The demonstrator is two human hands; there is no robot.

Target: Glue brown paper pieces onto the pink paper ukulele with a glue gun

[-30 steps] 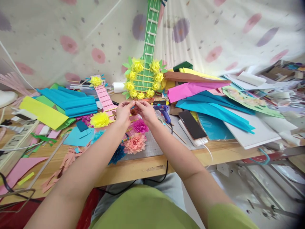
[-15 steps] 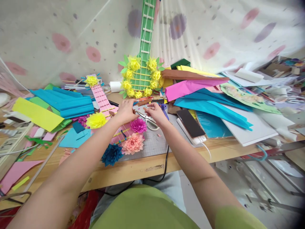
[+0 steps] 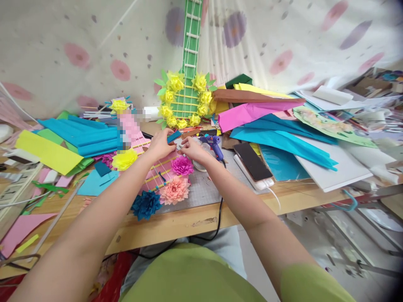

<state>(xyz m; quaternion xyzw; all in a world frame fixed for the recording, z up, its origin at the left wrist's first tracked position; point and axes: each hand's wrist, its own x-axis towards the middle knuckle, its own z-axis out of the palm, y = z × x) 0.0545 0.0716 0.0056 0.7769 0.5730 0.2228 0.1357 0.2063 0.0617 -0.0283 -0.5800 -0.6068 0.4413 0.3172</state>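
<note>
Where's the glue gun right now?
In the head view, the glue gun is just right of the right hand, left of the phone.

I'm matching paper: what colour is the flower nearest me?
The flower is dark blue, clearest in the head view.

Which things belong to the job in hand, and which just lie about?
In the work, apparently:
blue strip at the left hand
scissors by the right hand
pink guitar beneath

Seemingly lying about:
phone
magenta paper
yellow sheet

Over my feed I see a craft workspace, its wooden table (image 3: 178,223) strewn with coloured paper (image 3: 281,144), paper flowers (image 3: 174,190), a glue gun (image 3: 215,147).
</note>
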